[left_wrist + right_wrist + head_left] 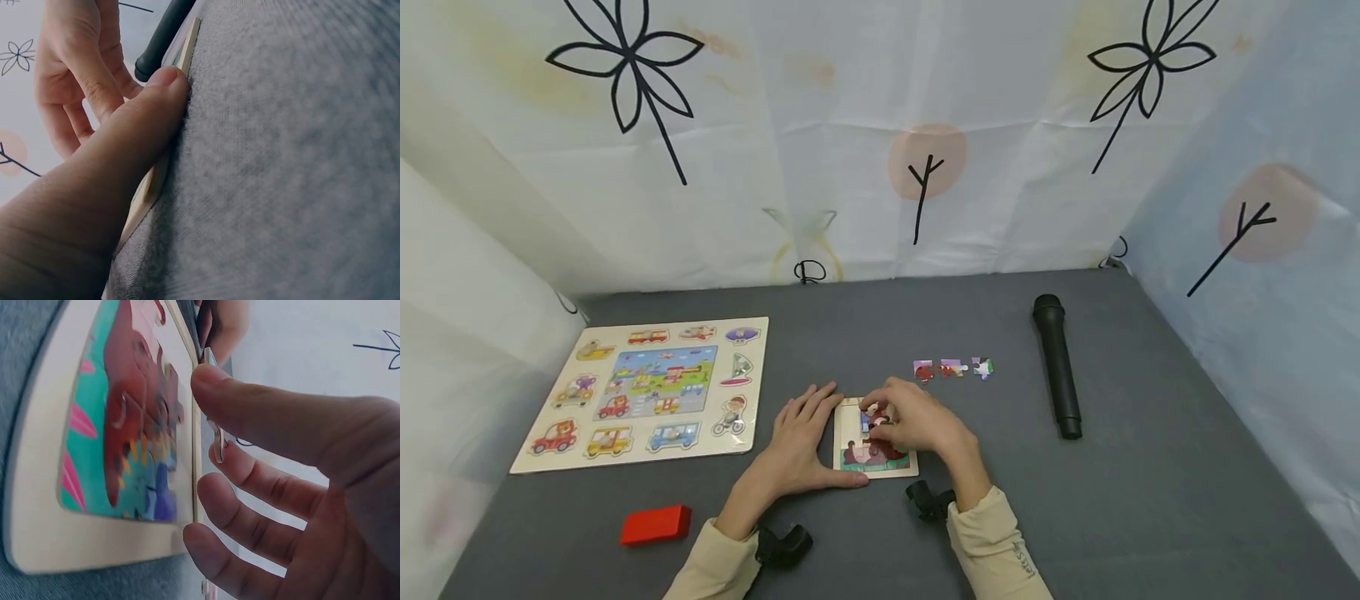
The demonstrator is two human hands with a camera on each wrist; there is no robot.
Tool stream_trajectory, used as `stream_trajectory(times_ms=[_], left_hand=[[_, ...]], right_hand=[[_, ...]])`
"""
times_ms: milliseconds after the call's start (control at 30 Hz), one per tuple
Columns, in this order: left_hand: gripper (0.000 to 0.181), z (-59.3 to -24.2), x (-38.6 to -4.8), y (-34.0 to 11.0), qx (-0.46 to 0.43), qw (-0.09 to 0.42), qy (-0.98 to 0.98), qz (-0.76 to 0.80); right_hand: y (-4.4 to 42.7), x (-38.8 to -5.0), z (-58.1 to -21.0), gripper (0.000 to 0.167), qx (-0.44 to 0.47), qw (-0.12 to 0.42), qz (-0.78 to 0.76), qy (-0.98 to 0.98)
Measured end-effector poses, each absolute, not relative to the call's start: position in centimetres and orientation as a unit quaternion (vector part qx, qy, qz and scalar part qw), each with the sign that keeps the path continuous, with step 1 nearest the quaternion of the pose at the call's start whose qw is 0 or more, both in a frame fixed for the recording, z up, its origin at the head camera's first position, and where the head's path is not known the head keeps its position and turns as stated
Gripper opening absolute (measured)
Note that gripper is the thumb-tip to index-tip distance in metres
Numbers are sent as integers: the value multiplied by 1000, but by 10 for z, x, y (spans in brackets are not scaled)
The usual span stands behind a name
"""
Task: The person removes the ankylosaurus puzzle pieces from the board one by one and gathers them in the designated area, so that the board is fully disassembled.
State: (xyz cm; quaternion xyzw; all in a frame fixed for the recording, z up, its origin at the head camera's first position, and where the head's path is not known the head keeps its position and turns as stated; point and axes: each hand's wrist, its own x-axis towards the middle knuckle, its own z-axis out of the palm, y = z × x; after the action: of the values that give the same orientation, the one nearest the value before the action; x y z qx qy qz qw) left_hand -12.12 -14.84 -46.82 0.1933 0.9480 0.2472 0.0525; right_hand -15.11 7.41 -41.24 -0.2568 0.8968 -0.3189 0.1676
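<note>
A small wooden jigsaw board [839, 440] with a picture of a brown animal lies on the grey table, partly filled with pieces. My left hand [801, 446] rests at its left side, fingers extended near the top corner and thumb along the front edge. Over the board, my right hand [917, 419] pinches a jigsaw piece [219, 445] between thumb and index finger. The right wrist view shows this piece edge-on, above the board's surface. Its printed face is mostly hidden by the fingers.
Behind the board lie several loose jigsaw pieces [953, 367]. A black microphone [1058, 367] is at the right. To the left are a large wooden vehicle puzzle [591, 408] and a red block [655, 526]. Printed white cloth surrounds the table.
</note>
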Motion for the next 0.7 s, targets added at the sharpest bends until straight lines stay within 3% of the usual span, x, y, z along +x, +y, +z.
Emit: stream_trajectory(times_ms=[700], left_hand=[[117,-469,-119,-147,194,38,951,240]], right_hand=[[102,-156,-416,28,-270,131,-313,901]])
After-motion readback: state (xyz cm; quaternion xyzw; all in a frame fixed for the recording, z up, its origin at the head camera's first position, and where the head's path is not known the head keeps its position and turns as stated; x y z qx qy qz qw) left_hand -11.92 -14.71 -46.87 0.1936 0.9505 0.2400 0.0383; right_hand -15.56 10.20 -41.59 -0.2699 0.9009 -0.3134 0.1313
